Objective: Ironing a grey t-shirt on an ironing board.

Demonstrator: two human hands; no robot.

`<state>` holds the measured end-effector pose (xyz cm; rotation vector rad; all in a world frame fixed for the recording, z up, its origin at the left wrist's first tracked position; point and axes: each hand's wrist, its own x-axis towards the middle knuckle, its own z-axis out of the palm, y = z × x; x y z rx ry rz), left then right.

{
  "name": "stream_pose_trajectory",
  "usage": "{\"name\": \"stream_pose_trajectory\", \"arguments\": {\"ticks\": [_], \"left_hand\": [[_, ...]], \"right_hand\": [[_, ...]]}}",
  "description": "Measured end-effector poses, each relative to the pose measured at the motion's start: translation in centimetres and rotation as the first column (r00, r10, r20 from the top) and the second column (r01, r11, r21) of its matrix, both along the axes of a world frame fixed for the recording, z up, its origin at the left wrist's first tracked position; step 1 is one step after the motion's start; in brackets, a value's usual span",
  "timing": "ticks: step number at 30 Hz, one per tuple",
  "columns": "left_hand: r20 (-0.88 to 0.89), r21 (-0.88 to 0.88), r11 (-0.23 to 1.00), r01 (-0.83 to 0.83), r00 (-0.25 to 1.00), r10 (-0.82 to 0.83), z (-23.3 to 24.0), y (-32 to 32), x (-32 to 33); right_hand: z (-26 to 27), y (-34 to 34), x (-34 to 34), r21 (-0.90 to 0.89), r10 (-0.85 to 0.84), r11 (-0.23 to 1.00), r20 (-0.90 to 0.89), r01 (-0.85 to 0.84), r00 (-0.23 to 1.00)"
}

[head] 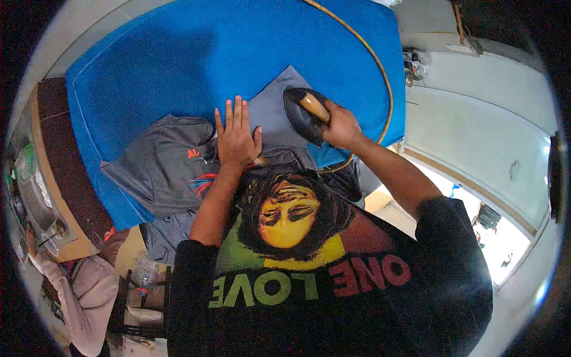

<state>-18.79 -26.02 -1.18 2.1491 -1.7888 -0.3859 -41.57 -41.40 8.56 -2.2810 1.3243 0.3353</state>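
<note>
A grey garment (154, 156) with small orange lettering and a red-and-blue print lies on a blue cloth-covered table (276, 35). My left hand (237, 138) presses flat on it, fingers stretched out and thumb apart, holding nothing. In my right hand (342, 127) is the wooden handle of an iron (299, 114) with a dark body. The iron rests on a flat grey sleeve or panel (270, 105) of the garment, whose corner points away from me. Part of the garment near my body is bunched and partly hidden by my left arm.
A yellowish-brown cord (386, 80) curves along the table's right side towards my right forearm. At the lower left, a person in a pink top (84, 303) is beside another work surface (76, 250). A plastic bottle (143, 272) stands close to a dark frame.
</note>
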Motion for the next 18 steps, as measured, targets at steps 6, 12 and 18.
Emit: {"name": "stream_pose_trajectory", "arguments": {"ticks": [6, 12, 18], "left_hand": [[-0.028, 0.013, 1.000, 0.000, 1.000, 0.000, 0.1, 0.3, -0.1], [0.000, -0.027, 1.000, 0.012, 1.000, -0.012, 0.3, 0.1, -0.1], [0.032, -0.011, 1.000, 0.023, 0.999, -0.023, -0.4, -0.2, -0.5]], "right_hand": [[-0.4, -2.1, 0.6, -0.042, -0.174, 0.984, -0.069, 0.172, 0.982], [0.4, -5.2, 3.2, 0.034, 0.243, 0.970, -0.021, -0.242, 0.970], [-1.8, -9.3, 8.3, -0.035, -0.129, 0.991, -0.105, 0.126, 0.986]]}}
